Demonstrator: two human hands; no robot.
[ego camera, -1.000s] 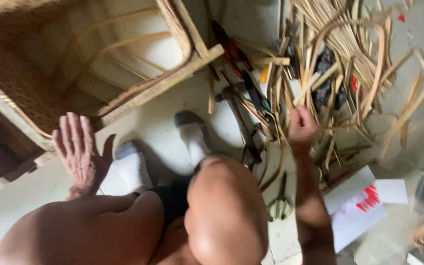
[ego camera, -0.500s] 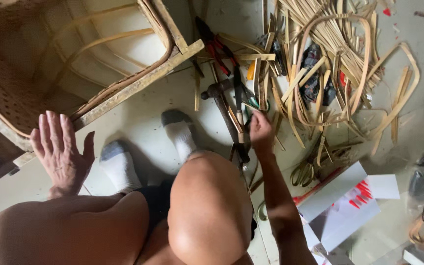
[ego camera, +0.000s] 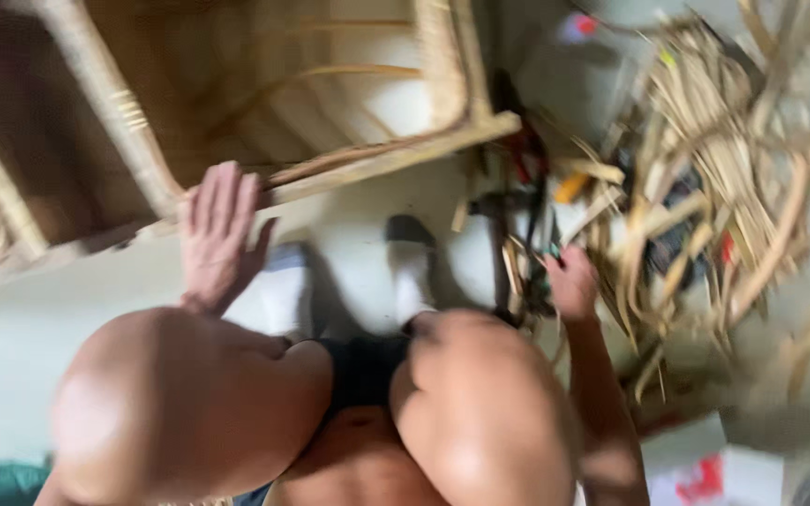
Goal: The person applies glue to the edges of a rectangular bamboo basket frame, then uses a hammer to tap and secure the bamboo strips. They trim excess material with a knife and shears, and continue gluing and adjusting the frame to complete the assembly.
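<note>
Head view looks down on a person who squats on a pale floor (ego camera: 358, 253), with both bare knees filling the near part of the picture. The picture is blurred, so small details are not clear.

The left hand (ego camera: 217, 234) is open, with the fingers spread and flat. It rests on the near wooden edge of a rattan chair frame (ego camera: 264, 112), which lies tilted on the floor in the far left part of the scene. The fingertips touch the light wooden bar of the frame.

The right hand (ego camera: 571, 281) is at the right of the knees, low near the floor, at the left edge of a heap of rattan strips (ego camera: 724, 178). The fingers are curled, but I cannot tell if they grip something, because of the blur. Just beside this hand, on its left, some dark hand tools (ego camera: 517, 215) lie on the floor, partly under the strips.

Between the two hands stand the person's feet in white socks (ego camera: 410, 272), close together on the floor.

At the near right corner lies a white sheet of paper with red marks (ego camera: 705, 473).
</note>
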